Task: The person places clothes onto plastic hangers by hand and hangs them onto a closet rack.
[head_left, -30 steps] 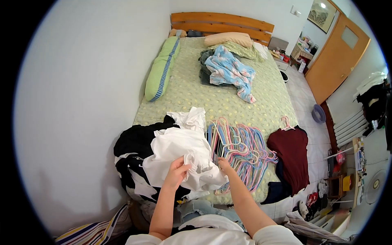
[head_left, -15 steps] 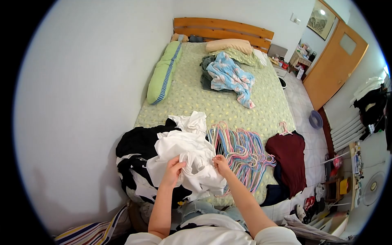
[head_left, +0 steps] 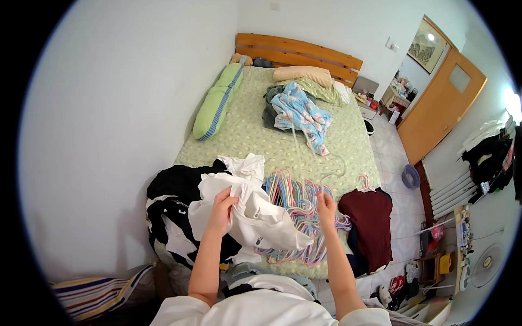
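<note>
My left hand (head_left: pixel 222 206) is closed on the bunched neck area of a white T-shirt (head_left: pixel 263 223), which hangs and spreads to the right with a small dark print near its lower part. Off to the right, my right hand (head_left: pixel 326 207) is raised over a pile of pastel hangers (head_left: pixel 296 198), its fingers pinched together. A pale hanger (head_left: pixel 341 167), smeared by motion, extends up from those fingers over the bed. Beneath and left of the T-shirt lies a heap of black and white clothes (head_left: pixel 174 190).
A maroon shirt (head_left: pixel 370 223) on a pink hanger lies at the bed's right edge. Farther back on the bed (head_left: pixel 244 130) are a blue patterned garment (head_left: pixel 304 111), a long green bolster (head_left: pixel 217 103) and pillows. A purple basin (head_left: pixel 411 176) stands on the floor.
My right hand has let go of the white T-shirt, moved right and lifted a pale hanger. The left hand keeps its hold, and the shirt's free side now drapes lower right.
</note>
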`<state>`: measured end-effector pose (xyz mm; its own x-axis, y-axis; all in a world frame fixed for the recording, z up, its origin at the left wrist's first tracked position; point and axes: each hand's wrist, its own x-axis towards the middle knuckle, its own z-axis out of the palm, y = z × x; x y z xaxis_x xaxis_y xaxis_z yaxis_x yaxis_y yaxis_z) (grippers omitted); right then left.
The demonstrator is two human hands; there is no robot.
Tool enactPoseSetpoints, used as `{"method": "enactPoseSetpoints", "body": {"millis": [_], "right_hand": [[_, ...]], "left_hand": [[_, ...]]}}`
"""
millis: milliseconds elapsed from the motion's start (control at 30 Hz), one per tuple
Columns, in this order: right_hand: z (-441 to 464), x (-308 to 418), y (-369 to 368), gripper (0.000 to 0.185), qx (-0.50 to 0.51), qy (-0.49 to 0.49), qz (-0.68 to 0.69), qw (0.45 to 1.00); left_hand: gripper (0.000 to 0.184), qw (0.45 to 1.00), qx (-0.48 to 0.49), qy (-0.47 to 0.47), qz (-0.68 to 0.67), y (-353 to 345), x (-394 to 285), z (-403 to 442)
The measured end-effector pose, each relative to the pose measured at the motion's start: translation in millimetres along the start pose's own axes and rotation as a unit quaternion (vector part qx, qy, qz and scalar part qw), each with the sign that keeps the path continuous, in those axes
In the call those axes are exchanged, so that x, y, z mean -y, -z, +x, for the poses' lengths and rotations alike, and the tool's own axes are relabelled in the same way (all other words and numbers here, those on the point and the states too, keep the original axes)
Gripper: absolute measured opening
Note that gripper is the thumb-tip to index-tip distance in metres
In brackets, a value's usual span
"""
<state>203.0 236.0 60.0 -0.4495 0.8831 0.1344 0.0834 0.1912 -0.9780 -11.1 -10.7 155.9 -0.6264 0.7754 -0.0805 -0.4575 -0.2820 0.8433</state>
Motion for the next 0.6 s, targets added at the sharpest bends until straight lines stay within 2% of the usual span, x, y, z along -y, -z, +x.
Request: {"method": "enactPoseSetpoints", "body": {"millis": [33,67,133,200,300,400,533,600], "right_hand": [[5.7,13.7,13.4,0.016,-0.024,0.08,-0.05,0.995],[7.0,27.4,25.4,0.02,-0.077,0.11,-0.081,0.988],[1.3,65.4,49.4,0.019,-0.104,0.132,-0.108,0.98],[-2.3,85.6,73.1,0.018,-0.109,0.182,-0.22,0.952],[-17.2,106.2,92.2,0.017,-0.05,0.222,-0.253,0.94],[-25.3,112.1,98.3,0.015,-0.058,0.278,-0.236,0.929],[-32.7,127.7,95.7,0.014,-0.042,0.307,-0.205,0.929],[-33.0,132.6,91.4,0.012,-0.022,0.324,-0.194,0.926]], "left_hand": [[0.034,1.0,0.02,-0.008,0.012,-4.6,-1.9,3.3],[0.034,0.999,0.023,-0.016,0.02,-8.2,-1.7,7.0],[0.035,0.998,0.026,-0.034,0.038,-15.8,-1.4,15.2],[0.034,0.996,-0.012,-0.056,0.073,-30.0,-8.9,23.5],[0.032,0.983,-0.057,-0.099,0.146,-21.9,0.8,46.8],[0.035,0.974,-0.068,-0.124,0.179,-21.3,-3.3,48.6],[0.034,0.967,-0.104,-0.115,0.204,-15.4,-5.3,45.9],[0.029,0.959,-0.122,-0.131,0.221,-14.4,-8.7,40.6]]}}
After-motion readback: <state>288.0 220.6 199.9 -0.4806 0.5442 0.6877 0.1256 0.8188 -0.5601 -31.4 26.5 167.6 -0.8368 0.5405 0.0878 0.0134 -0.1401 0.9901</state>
